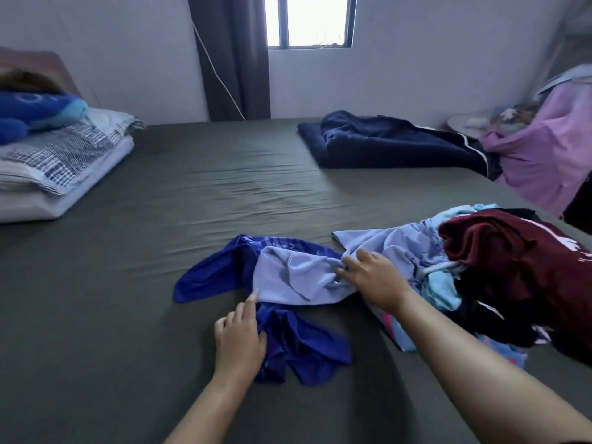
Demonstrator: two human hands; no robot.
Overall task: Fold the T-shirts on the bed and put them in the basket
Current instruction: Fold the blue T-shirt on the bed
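Two bare hands work over one bed (160, 219) dressed in a smooth olive-grey sheet with shallow ripples. The left hand (238, 339) lies on the crumpled hem of a royal-blue T-shirt (304, 344), forefinger stretched forward to the edge of a pale lavender T-shirt (294, 277), the other fingers loosely bent on the cloth; whether they pinch it cannot be told. The right hand (373, 282) has its fingers curled into a bunched fold of the lavender shirt, gripping it. That soft, matte shirt drapes across the blue one near the bed's middle front. To the right sits one rumpled heap of clothes (499, 283): a maroon garment with white print, black fabric, and light blue pieces. Farther back lies one folded navy blanket (394, 142), thick and fuzzy. At far left, two stacked pillows (54, 174), the upper one checked in blue, carry one blue plush toy (35, 110). One dark curtain (234, 56) hangs beside one window (309, 19)
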